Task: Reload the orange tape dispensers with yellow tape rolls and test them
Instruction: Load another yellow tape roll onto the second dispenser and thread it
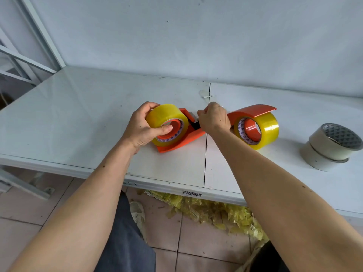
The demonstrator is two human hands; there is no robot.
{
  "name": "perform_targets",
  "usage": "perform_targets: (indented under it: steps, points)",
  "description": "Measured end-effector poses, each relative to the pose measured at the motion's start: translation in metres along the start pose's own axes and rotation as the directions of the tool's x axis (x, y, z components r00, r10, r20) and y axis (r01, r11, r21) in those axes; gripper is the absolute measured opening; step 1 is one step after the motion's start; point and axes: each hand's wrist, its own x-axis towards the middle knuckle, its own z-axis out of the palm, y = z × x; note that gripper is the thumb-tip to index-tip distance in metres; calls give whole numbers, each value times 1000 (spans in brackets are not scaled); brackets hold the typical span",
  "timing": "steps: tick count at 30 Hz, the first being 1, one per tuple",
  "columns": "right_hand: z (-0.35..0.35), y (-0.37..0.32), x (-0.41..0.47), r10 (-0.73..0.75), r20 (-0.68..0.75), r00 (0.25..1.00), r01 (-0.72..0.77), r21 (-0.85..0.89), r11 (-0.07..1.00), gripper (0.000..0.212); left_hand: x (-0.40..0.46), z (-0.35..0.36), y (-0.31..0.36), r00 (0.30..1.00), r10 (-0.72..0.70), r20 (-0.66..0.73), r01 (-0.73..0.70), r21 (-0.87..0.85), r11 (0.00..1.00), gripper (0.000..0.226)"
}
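Head view: left fingers (157, 131) clasp glossy yellow tape roll (164, 118); right fingers (203, 114) clenched.

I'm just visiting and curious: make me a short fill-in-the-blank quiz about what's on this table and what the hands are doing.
1. The left hand grips a roll of ____ tape seated on an orange dispenser.
2. The right hand pinches at that dispenser's front end, and beyond it stands a second dispenser that already holds ____ roll.
3. At the table's right end, two pale rolls sit ____ on each other.
4. On the floor under the table lie yellow tape ____.

Missing words: yellow; one; stacked; scraps
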Motion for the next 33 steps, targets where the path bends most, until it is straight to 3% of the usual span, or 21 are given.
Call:
perform_targets:
  steps: [3, 8, 12, 16, 19, 23, 26, 33]
  points:
    - [1, 2, 2, 15, -29, 999, -15, -3, 1000, 23, -1, 2, 6, 997, -17, 80, 14, 39, 999, 60]
    - [3, -5, 5, -47, -66, 997, 39, -111, 993, 21, 0, 1, 9, 998, -55, 40, 52, 74, 996, 55]
    - [7, -5, 13, 21, 50, 999, -23, 47, 999, 13, -2, -1, 14, 999, -53, -4, 53, 95, 994, 49]
    - [3, -2, 16, 72, 68, 995, -84, 199, 976, 16, -3, -4, 15, 998, -62, -18, 63, 106, 992, 47]
    - [-10, 1, 19, 176, 136, 975, -219, 451, 865, 12, -3, -14, 12, 997, -74, -38, 78, 112, 991, 51]
    - [-13, -3, 20, 209, 187, 960, -278, 545, 791, 22, -5, -17, 9, 996, -86, -27, 88, 109, 990, 51]
    - [-9, -5, 23, 217, 174, 961, -277, 537, 797, 27, -6, -18, 9, 996, -82, -41, 86, 98, 991, 51]
    - [-8, -2, 29, 189, 104, 976, -216, 457, 863, 8, -6, -27, 2, 991, -125, -51, 128, 71, 989, 56]
